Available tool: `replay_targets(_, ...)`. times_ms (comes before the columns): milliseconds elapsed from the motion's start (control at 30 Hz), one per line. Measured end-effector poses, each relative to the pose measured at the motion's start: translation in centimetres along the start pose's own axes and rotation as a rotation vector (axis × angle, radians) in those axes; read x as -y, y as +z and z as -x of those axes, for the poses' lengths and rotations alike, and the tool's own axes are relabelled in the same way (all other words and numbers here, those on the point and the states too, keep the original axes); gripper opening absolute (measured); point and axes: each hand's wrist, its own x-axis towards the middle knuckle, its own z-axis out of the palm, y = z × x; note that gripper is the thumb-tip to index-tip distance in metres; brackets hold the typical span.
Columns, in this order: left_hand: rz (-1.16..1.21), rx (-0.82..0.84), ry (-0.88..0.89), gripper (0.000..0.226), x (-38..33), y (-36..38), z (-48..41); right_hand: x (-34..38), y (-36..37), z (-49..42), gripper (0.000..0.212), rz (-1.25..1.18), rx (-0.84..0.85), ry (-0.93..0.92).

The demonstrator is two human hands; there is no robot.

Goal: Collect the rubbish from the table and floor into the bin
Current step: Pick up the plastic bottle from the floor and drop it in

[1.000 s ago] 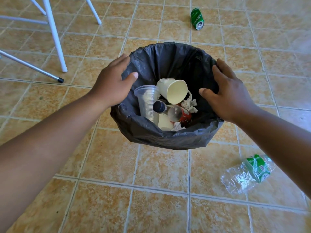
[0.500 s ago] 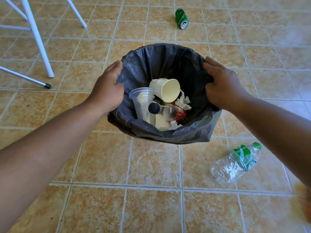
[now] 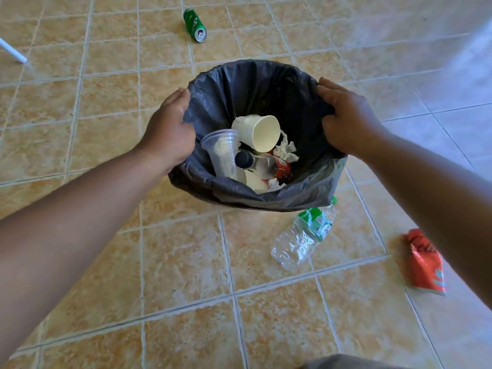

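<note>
gripping the bin (image 3: 266, 83) by its rim with both hands.
left hand (image 3: 167, 134) curls over the left edge of the black liner and right hand (image 3: 346, 121) over the right edge, each holding it. inside lie a paper cup (image 3: 258, 131), a clear cup (image 3: 222, 150), a capped bottle (image 3: 262, 163) and tissue (image 3: 286, 151). on the floor (image 3: 173, 262): a crushed bottle (image 3: 303, 235) just beside the bin's near side, a red wrapper (image 3: 423, 262) further right, a can (image 3: 195, 25) beyond the bin.

Tiled floor (image 3: 186, 262) holds can (image 3: 195, 25), bottle (image 3: 303, 235), perhaps a wrapper (image 3: 423, 262).
</note>
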Motion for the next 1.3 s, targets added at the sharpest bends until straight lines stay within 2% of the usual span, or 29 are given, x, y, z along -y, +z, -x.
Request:
replay_targets(133,-0.035,0.012,0.024,0.068,-3.1,3.3,-2.3,-3.8,-1.9,-0.7,0.069,-0.024,0.012,0.027)
replay_targets(367,-0.131,0.066,0.114,0.060,-5.6,6.3,-4.7,-7.1,-2.8,-0.1,0.067,-0.063,-0.109,0.078)
replay_targets(533,-0.071,0.151,0.110,0.071,-5.1,6.2,-5.0,-7.6,-2.2,-0.5,0.066,0.029,-0.093,0.054)
replay_targets(733,-0.205,0.094,0.147,0.077,-4.9,6.8,-4.8,-8.5,-1.9,-0.7,0.068,0.041,-0.097,0.022)
replay_targets(800,-0.262,0.084,0.160,0.078,-4.8,6.8,-4.8,-9.1,-1.7,-0.8,0.067,-0.126,-0.135,0.040)
replay_targets(833,-0.270,0.084,0.162,0.078,-4.8,6.8,-4.8,-9.4,-1.7,-0.8,0.066,-0.307,-0.175,0.077)
replay_targets(900,-0.276,0.087,0.163,0.078,-4.7,6.8,-4.8,-10.7,-1.3,-0.5,0.064,-0.700,-0.275,0.204)
replay_targets(967,-0.289,0.087,0.164,0.079,-4.7,6.7,-4.8,-12.7,-0.2,0.4,0.056,-0.888,-0.336,0.417)
replay_targets(1033,-0.313,0.087,0.165,0.079,-4.8,6.7,-4.7,-14.8,1.9,1.6,0.036,-0.750,-0.241,0.611)
replay_targets(1133,-0.372,0.089,0.173,0.079,-5.0,6.8,-4.6,-16.1,6.2,4.4,0.014,-0.193,0.284,0.720)
replay_targets(1167,-0.384,0.091,0.173,0.078,-5.0,6.8,-4.6,-16.1,7.5,5.3,0.012,-0.132,0.383,0.725)
replay_targets(1200,-0.390,0.094,0.172,0.078,-5.0,6.8,-4.6,-16.1,8.7,6.0,0.012,-0.142,0.421,0.735)
replay_targets(1300,-0.414,0.102,0.172,0.077,-5.1,6.7,-4.6,-16.0,10.8,7.4,0.015,-0.203,0.359,0.738)
